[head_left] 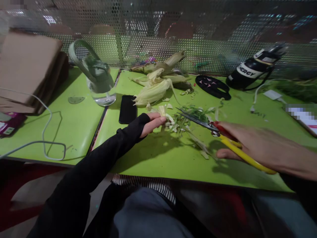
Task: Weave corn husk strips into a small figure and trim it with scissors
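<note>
My right hand grips yellow-and-red-handled scissors, blades pointing left over a scatter of cut green and pale husk pieces on the green table. My left hand, in a black sleeve, has its fingers pinched on a pale husk piece at the left edge of the scatter. Ears of corn in their husks lie behind the pile.
A black phone lies left of the corn. A clear bottle with a green lid stands at the table seam. Cardboard and a white cable sit left. A black bottle, black disc and perforated screen are behind.
</note>
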A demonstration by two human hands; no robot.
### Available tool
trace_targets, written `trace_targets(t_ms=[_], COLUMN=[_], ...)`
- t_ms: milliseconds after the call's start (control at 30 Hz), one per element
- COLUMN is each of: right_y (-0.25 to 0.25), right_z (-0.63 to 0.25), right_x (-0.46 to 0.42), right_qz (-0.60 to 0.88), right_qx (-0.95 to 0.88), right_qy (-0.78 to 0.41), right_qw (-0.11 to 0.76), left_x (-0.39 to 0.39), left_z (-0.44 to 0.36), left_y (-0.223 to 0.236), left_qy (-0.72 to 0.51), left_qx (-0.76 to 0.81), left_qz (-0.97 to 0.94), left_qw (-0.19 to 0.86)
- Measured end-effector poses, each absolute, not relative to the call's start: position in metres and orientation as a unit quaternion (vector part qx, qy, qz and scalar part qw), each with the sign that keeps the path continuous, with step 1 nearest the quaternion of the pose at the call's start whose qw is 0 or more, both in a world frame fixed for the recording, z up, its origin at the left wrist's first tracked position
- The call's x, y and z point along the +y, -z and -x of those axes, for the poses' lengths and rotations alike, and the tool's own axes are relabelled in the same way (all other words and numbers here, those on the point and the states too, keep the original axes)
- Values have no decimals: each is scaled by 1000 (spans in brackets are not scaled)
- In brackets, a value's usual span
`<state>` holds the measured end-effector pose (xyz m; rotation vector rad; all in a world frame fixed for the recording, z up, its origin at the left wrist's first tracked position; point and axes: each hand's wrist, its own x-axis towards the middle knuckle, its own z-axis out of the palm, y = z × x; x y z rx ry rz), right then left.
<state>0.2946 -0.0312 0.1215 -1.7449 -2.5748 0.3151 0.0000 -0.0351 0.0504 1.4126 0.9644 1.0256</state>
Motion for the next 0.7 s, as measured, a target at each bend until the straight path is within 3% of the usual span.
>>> trace_targets(t_ms=[100,433,700], right_y=[-123,-122,-119], right_z=[-296,-278,-277], right_x=[-33,-30,-25], right_qz=[541,488,493], right_qx=[-826,-838,-840], right_qy=[-136,-227,-189], right_qw=[-77,-89,-124], left_x=[-38,-29,-27], left_z=[-2,-2,2], left_y=[-53,-41,-39], left_qy=[-439,-391,-405], left_qx=[404,389,376], left_qz=[-594,-652,-664], left_qw=[540,520,504])
